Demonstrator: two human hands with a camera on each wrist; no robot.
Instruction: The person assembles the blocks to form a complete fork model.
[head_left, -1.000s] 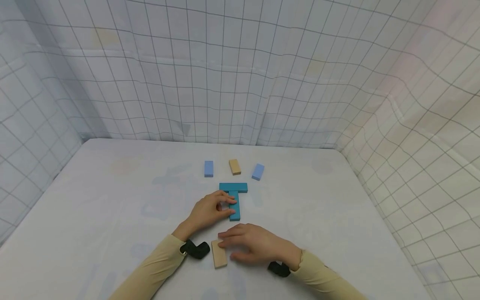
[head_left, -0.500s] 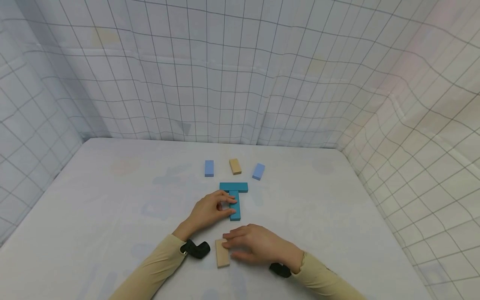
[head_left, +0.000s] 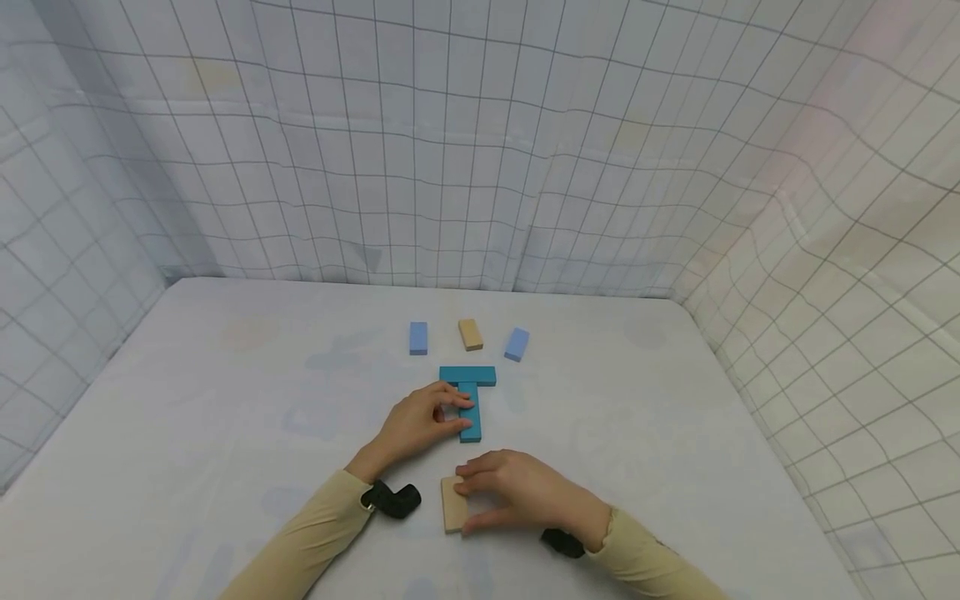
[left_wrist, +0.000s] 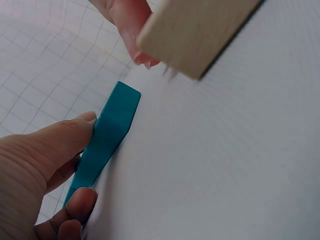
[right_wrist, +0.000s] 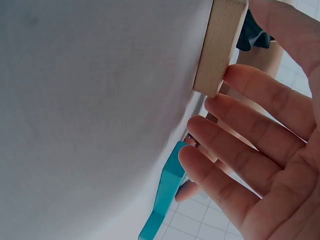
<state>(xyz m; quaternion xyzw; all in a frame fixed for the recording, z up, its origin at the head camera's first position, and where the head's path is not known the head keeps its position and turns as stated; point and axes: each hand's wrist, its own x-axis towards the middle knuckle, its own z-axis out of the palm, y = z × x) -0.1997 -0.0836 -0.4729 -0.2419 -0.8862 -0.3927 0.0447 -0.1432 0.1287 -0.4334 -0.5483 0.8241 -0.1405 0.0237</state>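
Two teal blocks form a T in the head view: a crosswise block [head_left: 467, 376] and a lengthwise block [head_left: 470, 434] meeting its near side. My left hand [head_left: 412, 423] rests its thumb and fingertips on top of the lengthwise one, which the left wrist view also shows beneath the thumb [left_wrist: 70, 135]. Nearer to me, a flat wooden block [head_left: 452, 507] lies on the table. My right hand [head_left: 517, 490] touches its right side, index fingertip near the far corner and thumb near the close corner. Its fingers [right_wrist: 265, 90] are extended and spread in the right wrist view.
Beyond the T stand a blue block [head_left: 417, 338], a small tan block [head_left: 471, 335] and another blue block [head_left: 517, 344], tilted. A white cloth covers the table [head_left: 637, 400]. Gridded white curtains [head_left: 465, 167] enclose the back and sides.
The wooden block has slid right and stands straighter. My right hand shifted slightly right with it, and its thumb has come to the block's near corner. My left hand stays put.
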